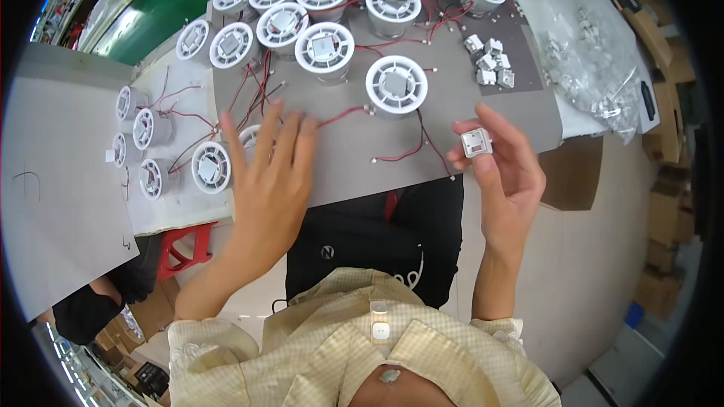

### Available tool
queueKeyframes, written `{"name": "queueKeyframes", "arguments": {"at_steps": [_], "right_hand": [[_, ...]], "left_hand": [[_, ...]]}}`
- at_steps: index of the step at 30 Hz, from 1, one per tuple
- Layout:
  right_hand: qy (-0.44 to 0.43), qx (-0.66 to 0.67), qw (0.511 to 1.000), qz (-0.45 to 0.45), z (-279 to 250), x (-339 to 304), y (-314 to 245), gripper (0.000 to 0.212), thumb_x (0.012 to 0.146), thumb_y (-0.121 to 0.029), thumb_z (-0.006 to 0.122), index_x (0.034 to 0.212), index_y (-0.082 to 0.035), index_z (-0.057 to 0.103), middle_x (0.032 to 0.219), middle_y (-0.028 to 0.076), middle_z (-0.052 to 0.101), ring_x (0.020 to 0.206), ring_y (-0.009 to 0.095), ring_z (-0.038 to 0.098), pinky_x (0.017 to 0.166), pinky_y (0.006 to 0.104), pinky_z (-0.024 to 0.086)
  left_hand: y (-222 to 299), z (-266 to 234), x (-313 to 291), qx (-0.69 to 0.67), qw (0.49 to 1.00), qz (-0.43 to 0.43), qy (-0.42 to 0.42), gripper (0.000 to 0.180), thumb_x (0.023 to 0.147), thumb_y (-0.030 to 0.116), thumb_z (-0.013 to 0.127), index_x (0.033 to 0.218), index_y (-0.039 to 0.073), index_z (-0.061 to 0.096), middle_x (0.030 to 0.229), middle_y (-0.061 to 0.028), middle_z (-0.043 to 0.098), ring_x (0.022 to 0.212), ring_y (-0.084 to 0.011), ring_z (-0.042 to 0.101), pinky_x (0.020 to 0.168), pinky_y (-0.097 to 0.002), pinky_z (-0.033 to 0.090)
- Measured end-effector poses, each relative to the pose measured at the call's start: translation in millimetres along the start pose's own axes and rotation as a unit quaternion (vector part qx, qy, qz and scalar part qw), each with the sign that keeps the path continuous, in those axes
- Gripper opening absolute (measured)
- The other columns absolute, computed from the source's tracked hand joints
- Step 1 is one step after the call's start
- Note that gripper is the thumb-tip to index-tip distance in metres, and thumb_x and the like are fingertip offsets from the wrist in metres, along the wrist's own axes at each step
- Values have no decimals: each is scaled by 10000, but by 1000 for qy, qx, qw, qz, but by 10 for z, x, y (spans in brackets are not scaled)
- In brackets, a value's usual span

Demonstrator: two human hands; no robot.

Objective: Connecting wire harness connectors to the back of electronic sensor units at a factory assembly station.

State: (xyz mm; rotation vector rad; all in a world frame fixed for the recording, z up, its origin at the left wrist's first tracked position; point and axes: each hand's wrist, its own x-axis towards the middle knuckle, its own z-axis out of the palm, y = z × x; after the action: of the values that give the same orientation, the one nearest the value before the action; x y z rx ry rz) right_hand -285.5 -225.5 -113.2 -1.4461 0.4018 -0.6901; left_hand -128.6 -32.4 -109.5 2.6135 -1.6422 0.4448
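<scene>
Free mat patch (339, 166) left of red-black wires (398, 159), white housings (396, 84) beyond.

I see a bright scene in even, whitish light, with soft, faint shadows on the grey table (343, 177). Small highlights glint on the clear bag (592, 68). Fingers of the left hand (271, 177) look slightly smeared. Black fisheye corners frame my view; toward the rim, boxes (662, 230) bend and soften.
</scene>
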Motion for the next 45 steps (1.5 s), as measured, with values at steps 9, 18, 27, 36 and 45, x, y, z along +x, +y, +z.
{"name": "queueKeyframes", "arguments": {"at_steps": [9, 18, 27, 36, 45], "right_hand": [[-18, 61, 997, 32, 104, -104, 40, 405, 932, -88, 645, 1292, 64, 540, 1159, 228, 652, 880, 189, 654, 789, 304, 533], [7, -95, 995, -17, 361, -115, 105, 341, 996, -172, 578, 1255, 49, 561, 1048, 175, 659, 783, 173, 634, 706, 285, 512], [35, -134, 990, -27, 478, -38, 63, 399, 1014, -259, 564, 1244, 67, 565, 961, 129, 662, 747, 158, 647, 662, 275, 522], [-9, -99, 993, -71, 548, 34, 100, 307, 984, -129, 601, 1221, 66, 598, 1085, 140, 650, 819, 143, 637, 672, 226, 535], [-91, -35, 995, -22, 441, 83, 39, 402, 966, -158, 620, 1270, 98, 562, 1191, 192, 617, 982, 201, 650, 759, 288, 557]], "left_hand": [[-180, 34, 254, -252, 967, 3, -23, 457, 695, -76, 587, 1137, 36, 596, 932, -116, 572, 900, -321, 579, 832, -421, 511], [34, 146, 372, -388, 919, -24, 66, 212, 875, 14, 648, 1070, 86, 688, 805, -75, 582, 623, -247, 589, 551, -334, 460], [34, 45, 401, -527, 845, -58, 67, 135, 839, -2, 717, 967, 39, 719, 810, -58, 681, 676, -135, 654, 601, -247, 507], [51, 68, 355, -595, 794, -49, 116, 83, 791, -26, 737, 864, 5, 708, 765, -66, 681, 624, -140, 616, 577, -241, 477], [-97, 44, 346, -751, 658, -55, -2, 23, 833, -6, 699, 852, -14, 690, 771, -84, 659, 656, -127, 582, 614, -251, 441]]}}
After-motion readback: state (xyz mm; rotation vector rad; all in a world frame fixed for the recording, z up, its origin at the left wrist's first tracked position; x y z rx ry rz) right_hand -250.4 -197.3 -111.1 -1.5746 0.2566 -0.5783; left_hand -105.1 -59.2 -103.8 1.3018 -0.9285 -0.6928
